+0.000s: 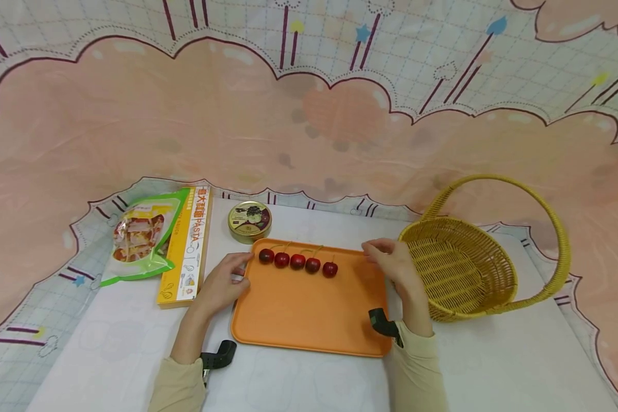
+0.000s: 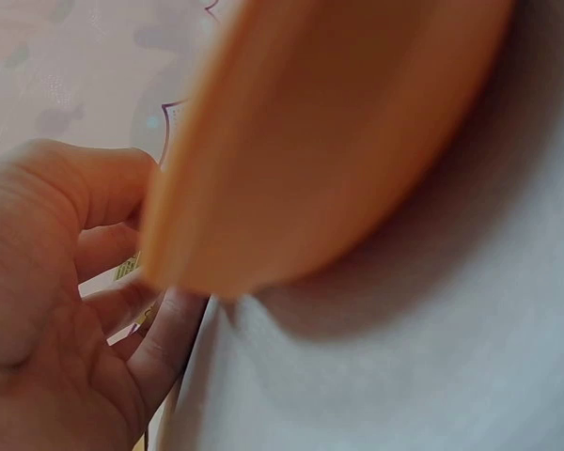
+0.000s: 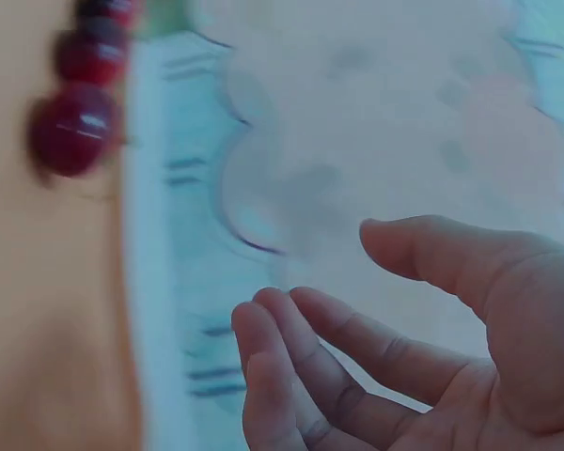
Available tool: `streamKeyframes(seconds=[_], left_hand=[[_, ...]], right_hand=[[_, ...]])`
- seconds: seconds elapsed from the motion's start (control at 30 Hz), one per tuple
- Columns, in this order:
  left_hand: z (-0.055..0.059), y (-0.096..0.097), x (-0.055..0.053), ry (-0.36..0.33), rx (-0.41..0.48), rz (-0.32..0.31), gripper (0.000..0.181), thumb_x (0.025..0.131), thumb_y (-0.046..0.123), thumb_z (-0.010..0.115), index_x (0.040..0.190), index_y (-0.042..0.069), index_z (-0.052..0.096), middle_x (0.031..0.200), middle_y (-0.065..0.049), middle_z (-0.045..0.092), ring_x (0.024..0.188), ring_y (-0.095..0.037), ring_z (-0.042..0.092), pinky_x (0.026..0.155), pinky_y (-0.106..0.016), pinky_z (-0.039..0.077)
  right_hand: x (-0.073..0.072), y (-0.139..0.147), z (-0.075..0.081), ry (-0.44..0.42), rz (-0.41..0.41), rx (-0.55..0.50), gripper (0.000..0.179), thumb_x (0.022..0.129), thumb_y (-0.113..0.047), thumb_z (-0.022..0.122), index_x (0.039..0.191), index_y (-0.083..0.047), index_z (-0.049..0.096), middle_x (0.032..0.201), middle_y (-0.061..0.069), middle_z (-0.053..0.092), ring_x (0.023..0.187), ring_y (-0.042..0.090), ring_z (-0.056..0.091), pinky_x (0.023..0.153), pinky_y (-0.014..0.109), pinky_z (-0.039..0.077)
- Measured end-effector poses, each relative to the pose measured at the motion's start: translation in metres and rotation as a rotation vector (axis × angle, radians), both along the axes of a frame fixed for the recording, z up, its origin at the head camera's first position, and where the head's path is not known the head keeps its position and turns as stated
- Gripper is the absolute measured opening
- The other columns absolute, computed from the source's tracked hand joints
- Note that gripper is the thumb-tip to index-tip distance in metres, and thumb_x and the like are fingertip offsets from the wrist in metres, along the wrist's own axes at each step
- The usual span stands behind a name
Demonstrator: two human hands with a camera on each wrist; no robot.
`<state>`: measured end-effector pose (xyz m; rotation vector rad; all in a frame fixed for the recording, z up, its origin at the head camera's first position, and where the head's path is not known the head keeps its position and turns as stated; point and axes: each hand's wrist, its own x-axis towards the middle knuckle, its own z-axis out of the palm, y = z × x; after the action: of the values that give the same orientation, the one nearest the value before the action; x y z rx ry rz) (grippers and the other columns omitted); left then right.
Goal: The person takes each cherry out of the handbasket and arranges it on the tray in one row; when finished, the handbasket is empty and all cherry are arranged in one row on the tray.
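Several dark red cherries, some with green stems, lie in a row near the far edge of an orange tray. My left hand is at the tray's left rim, loosely bent, with thumb and fingertips right at the edge. In the left wrist view, the left hand sits beside the blurred rim of the tray. Over the tray's far right corner, my right hand has relaxed fingers and holds nothing. The right wrist view shows the right hand with a gap between thumb and fingers, apart from the cherries.
A yellow woven basket with a tall handle stands right of the tray. Behind the tray's left corner is a round tin. On the left, a green-edged food bag leans on a yellow pasta box. Patterned cloth rises behind the white table.
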<state>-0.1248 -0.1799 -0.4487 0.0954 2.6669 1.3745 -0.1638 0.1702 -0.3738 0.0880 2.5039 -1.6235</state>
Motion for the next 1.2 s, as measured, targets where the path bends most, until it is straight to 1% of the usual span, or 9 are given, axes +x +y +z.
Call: streamKeyframes(seconds=[0.13, 0.23, 0.4, 0.57, 0.67, 0.73, 0.87, 1.0, 1.2], left_hand=[[0.001, 0.001, 0.0, -0.002, 0.005, -0.007, 0.057, 0.087, 0.003, 0.06, 0.143, 0.003, 0.049, 0.144, -0.017, 0.045, 0.108, -0.029, 0.056, 0.091, -0.043, 0.053], [0.002, 0.001, -0.001, 0.005, 0.006, -0.012, 0.057, 0.087, 0.004, 0.059, 0.143, 0.003, 0.049, 0.145, -0.017, 0.044, 0.109, -0.03, 0.056, 0.091, -0.044, 0.053], [0.003, 0.001, -0.002, -0.006, 0.009, -0.002, 0.058, 0.088, 0.006, 0.059, 0.145, 0.004, 0.048, 0.147, -0.016, 0.043, 0.11, -0.03, 0.055, 0.093, -0.045, 0.052], [0.002, 0.0, -0.001, -0.021, 0.008, -0.005, 0.058, 0.088, 0.007, 0.059, 0.146, 0.006, 0.047, 0.147, -0.015, 0.042, 0.11, -0.03, 0.054, 0.093, -0.045, 0.052], [0.002, -0.001, 0.0, -0.014, 0.005, -0.009, 0.059, 0.088, 0.007, 0.059, 0.145, 0.005, 0.047, 0.147, -0.015, 0.042, 0.11, -0.03, 0.054, 0.092, -0.045, 0.052], [0.002, -0.002, 0.0, -0.009, 0.007, -0.01, 0.058, 0.088, 0.007, 0.059, 0.145, 0.005, 0.047, 0.147, -0.015, 0.042, 0.11, -0.031, 0.055, 0.092, -0.045, 0.052], [0.003, -0.004, -0.001, -0.005, 0.013, -0.009, 0.058, 0.088, 0.006, 0.058, 0.145, 0.004, 0.047, 0.147, -0.016, 0.042, 0.111, -0.031, 0.054, 0.093, -0.046, 0.052], [0.003, -0.005, -0.001, -0.014, 0.009, -0.011, 0.058, 0.088, 0.006, 0.058, 0.145, 0.003, 0.047, 0.147, -0.017, 0.041, 0.111, -0.032, 0.054, 0.093, -0.046, 0.051], [-0.001, -0.002, -0.003, -0.016, 0.0, -0.024, 0.057, 0.088, 0.006, 0.059, 0.145, 0.004, 0.047, 0.147, -0.017, 0.042, 0.11, -0.031, 0.055, 0.092, -0.045, 0.052]], right_hand=[[0.012, 0.026, 0.026, 0.066, -0.08, 0.005, 0.041, 0.097, -0.022, 0.061, 0.122, 0.01, 0.063, 0.104, 0.016, 0.07, 0.084, 0.012, 0.069, 0.077, 0.027, 0.057], [0.02, 0.049, 0.037, 0.085, -0.137, 0.007, 0.048, 0.097, -0.029, 0.061, 0.126, 0.009, 0.06, 0.098, 0.004, 0.072, 0.085, 0.007, 0.069, 0.076, 0.025, 0.056], [0.027, 0.088, 0.04, 0.04, -0.23, 0.003, 0.052, 0.098, -0.035, 0.059, 0.131, 0.005, 0.057, 0.089, -0.016, 0.067, 0.085, 0.001, 0.066, 0.076, 0.02, 0.054], [0.031, 0.112, 0.035, 0.004, -0.274, 0.046, 0.047, 0.1, -0.033, 0.054, 0.128, 0.005, 0.057, 0.09, -0.014, 0.067, 0.084, 0.0, 0.065, 0.075, 0.018, 0.054], [0.028, 0.12, 0.034, -0.03, -0.191, 0.103, 0.05, 0.101, -0.03, 0.052, 0.131, 0.009, 0.055, 0.1, -0.004, 0.069, 0.085, 0.002, 0.066, 0.078, 0.021, 0.055], [0.022, 0.125, 0.034, -0.065, -0.093, 0.143, 0.05, 0.102, -0.028, 0.049, 0.132, 0.012, 0.053, 0.109, 0.008, 0.069, 0.09, 0.006, 0.067, 0.082, 0.026, 0.056], [0.002, 0.132, 0.035, -0.164, 0.114, 0.197, 0.05, 0.102, -0.026, 0.05, 0.133, 0.014, 0.052, 0.125, 0.024, 0.062, 0.105, 0.026, 0.067, 0.092, 0.042, 0.053], [-0.012, 0.136, 0.032, -0.251, 0.259, 0.2, 0.048, 0.1, -0.023, 0.055, 0.131, 0.013, 0.054, 0.13, 0.025, 0.059, 0.115, 0.04, 0.06, 0.096, 0.051, 0.049], [-0.022, 0.141, 0.023, -0.318, 0.358, 0.186, 0.042, 0.098, -0.013, 0.056, 0.13, 0.014, 0.054, 0.125, 0.025, 0.062, 0.108, 0.037, 0.064, 0.092, 0.048, 0.053]])
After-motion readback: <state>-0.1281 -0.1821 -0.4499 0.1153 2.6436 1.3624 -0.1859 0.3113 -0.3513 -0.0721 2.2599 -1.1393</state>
